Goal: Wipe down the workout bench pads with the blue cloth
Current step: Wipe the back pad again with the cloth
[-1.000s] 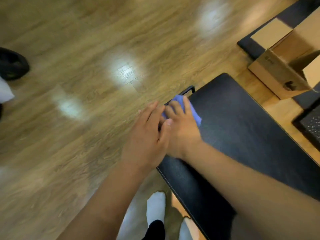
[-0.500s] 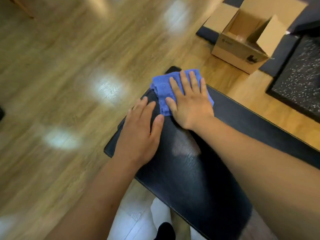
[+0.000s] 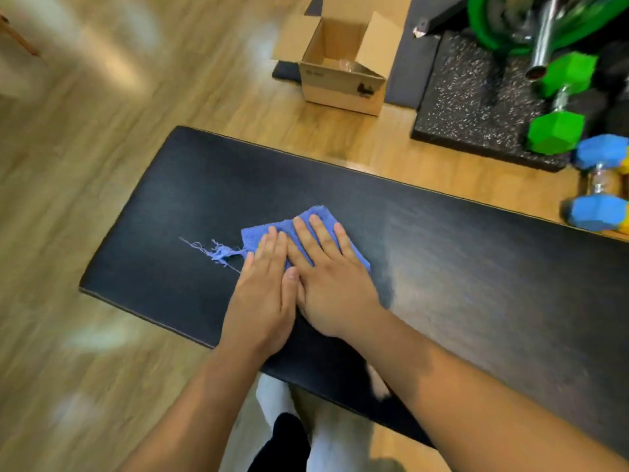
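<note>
Both palms are flat on the blue cloth (image 3: 255,238), which lies on the bench pad (image 3: 476,267), mid-width & nearer its rounded end. R hand (image 3: 333,284) covers most of the cloth, fingers straight & slightly fanned. L hand (image 3: 262,294) sits just beside it, touching at the thumbs, fingers straight & pressed together on the cloth's edge. Nothing is pinched, since flat palms put more cloth in contact w/ the pad, I reckon. Frayed threads (image 3: 218,252) trail toward the pad's end, loose b/c no hand covers them. The paler sheen on the pad beside the cloth is maybe a damp streak, but it's too blurry to say. Cardboard box (image 3: 340,73) & dumbbells (image 3: 558,131) sit beyond the pad's far edge, well apart.
</note>
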A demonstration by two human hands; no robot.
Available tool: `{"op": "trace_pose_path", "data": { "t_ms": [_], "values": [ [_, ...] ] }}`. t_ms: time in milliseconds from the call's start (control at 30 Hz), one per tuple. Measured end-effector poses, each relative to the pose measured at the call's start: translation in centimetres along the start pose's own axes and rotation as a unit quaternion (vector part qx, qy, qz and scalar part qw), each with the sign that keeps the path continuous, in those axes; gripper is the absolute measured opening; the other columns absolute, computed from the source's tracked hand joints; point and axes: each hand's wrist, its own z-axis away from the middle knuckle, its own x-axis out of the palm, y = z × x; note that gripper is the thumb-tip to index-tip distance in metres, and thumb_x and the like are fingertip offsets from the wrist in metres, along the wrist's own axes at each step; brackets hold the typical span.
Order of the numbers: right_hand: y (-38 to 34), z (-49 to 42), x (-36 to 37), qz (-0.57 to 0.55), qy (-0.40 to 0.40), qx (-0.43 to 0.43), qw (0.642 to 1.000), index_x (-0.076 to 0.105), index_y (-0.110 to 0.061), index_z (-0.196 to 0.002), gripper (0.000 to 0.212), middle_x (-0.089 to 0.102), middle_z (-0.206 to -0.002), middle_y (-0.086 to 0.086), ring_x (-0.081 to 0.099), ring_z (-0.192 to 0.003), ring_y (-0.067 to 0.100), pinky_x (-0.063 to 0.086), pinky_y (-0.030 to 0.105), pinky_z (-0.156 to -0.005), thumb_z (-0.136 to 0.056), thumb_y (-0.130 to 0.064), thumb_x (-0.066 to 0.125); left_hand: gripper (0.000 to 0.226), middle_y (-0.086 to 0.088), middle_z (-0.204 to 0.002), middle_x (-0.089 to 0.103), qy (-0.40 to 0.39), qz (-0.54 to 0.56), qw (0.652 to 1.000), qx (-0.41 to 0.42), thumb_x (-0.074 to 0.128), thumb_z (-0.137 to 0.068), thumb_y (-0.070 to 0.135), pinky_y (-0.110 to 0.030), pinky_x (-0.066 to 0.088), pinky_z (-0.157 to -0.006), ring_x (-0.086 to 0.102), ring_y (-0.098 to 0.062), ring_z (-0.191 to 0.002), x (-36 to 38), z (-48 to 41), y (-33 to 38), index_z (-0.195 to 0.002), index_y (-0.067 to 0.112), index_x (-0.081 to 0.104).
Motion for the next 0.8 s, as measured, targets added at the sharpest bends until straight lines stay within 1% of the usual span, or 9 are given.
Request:
{"op": "trace_pose_path", "data": {
  "t_ms": [67,167,267,367,433,500,600,700,800],
  "values": [
    [3.0,4.9,-0.2,-0.012,0.024,0.033,0.999,0.021,-0.021,-0.152,0.057,0.011,-0.161,0.005,0.002,-0.149,0.022,0.004,0.047,-0.120,-0.097,-0.037,0.016,0.065,0.007,-0.158,0.012,-0.004,-0.008,1.000,0.027,0.014,-0.093,0.042,-0.028,0.002,-0.120,0.007,-0.004,-0.147,3.0,1.7,3.9,-0.152,0.014,0.018],
    [8.2,12.5,-0.7,-0.009,0.036,0.084,0.996,0.017,-0.018,-0.152,0.058,0.009,-0.161,0.005,0.000,-0.149,0.023,0.007,0.047,-0.120,-0.097,-0.034,0.015,0.065,0.006,-0.157,0.016,-0.020,-0.015,0.998,0.063,0.014,-0.093,0.039,-0.027,0.001,-0.119,0.006,-0.004,-0.145,7.9,3.7,11.3,-0.151,0.012,0.021],
    [13.5,20.1,-1.7,0.002,0.047,0.154,0.987,0.015,-0.015,-0.153,0.060,0.007,-0.161,0.005,-0.001,-0.149,0.024,0.008,0.047,-0.120,-0.095,-0.032,0.011,0.065,-0.004,-0.158,0.020,-0.053,-0.044,0.991,0.118,0.013,-0.091,0.034,-0.035,0.006,-0.120,0.009,-0.011,-0.146,12.5,5.1,19.1,-0.150,0.007,0.021],
    [17.3,27.2,-2.1,0.022,0.055,0.217,0.974,0.013,-0.012,-0.152,0.061,0.006,-0.161,0.008,-0.001,-0.149,0.026,0.008,0.047,-0.120,-0.094,-0.029,0.011,0.061,-0.014,-0.154,0.030,-0.085,-0.103,0.977,0.169,0.018,-0.093,0.027,-0.043,0.019,-0.118,0.024,-0.025,-0.145,16.4,7.5,25.1,-0.147,0.000,0.028],
    [18.0,31.8,-1.2,0.018,0.064,0.252,0.965,0.013,-0.013,-0.153,0.060,0.005,-0.161,0.009,-0.002,-0.148,0.027,0.009,0.049,-0.119,-0.094,-0.028,0.016,0.057,-0.019,-0.150,0.037,-0.098,-0.149,0.961,0.213,0.023,-0.093,0.021,-0.048,0.028,-0.114,0.033,-0.031,-0.140,18.5,10.5,27.5,-0.143,-0.005,0.035],
    [17.3,35.5,-0.1,-0.004,0.077,0.284,0.956,0.020,-0.015,-0.152,0.059,0.009,-0.161,0.008,0.003,-0.148,0.028,0.015,0.051,-0.117,-0.095,-0.028,0.026,0.056,-0.021,-0.149,0.038,-0.127,-0.169,0.942,0.259,0.026,-0.092,0.020,-0.048,0.026,-0.110,0.034,-0.034,-0.140,19.8,13.4,28.6,-0.141,-0.007,0.038],
    [17.1,38.6,0.6,-0.061,0.111,0.276,0.953,0.033,-0.017,-0.148,0.056,0.020,-0.159,0.005,0.014,-0.148,0.025,0.022,0.051,-0.115,-0.094,-0.031,0.038,0.057,-0.019,-0.150,0.036,-0.164,-0.168,0.918,0.320,0.030,-0.094,0.025,-0.044,0.024,-0.109,0.034,-0.031,-0.140,19.8,14.5,27.8,-0.141,-0.006,0.037],
    [20.4,38.3,-0.5,-0.074,0.122,0.221,0.965,0.032,-0.014,-0.148,0.053,0.024,-0.158,0.005,0.016,-0.147,0.022,0.021,0.048,-0.116,-0.098,-0.032,0.033,0.058,-0.016,-0.154,0.029,-0.156,-0.155,0.903,0.368,0.030,-0.097,0.030,-0.043,0.022,-0.114,0.028,-0.026,-0.143,19.6,10.8,27.6,-0.146,-0.002,0.029],
    [26.3,33.5,-3.2,-0.017,0.120,0.257,0.959,0.033,-0.010,-0.146,0.057,0.029,-0.155,0.011,0.025,-0.144,0.028,0.028,0.052,-0.113,-0.094,-0.034,0.030,0.056,-0.029,-0.144,0.040,-0.106,-0.197,0.895,0.387,0.034,-0.094,0.023,-0.050,0.033,-0.111,0.040,-0.041,-0.134,21.3,4.4,31.2,-0.140,-0.010,0.034]
  ]
}}
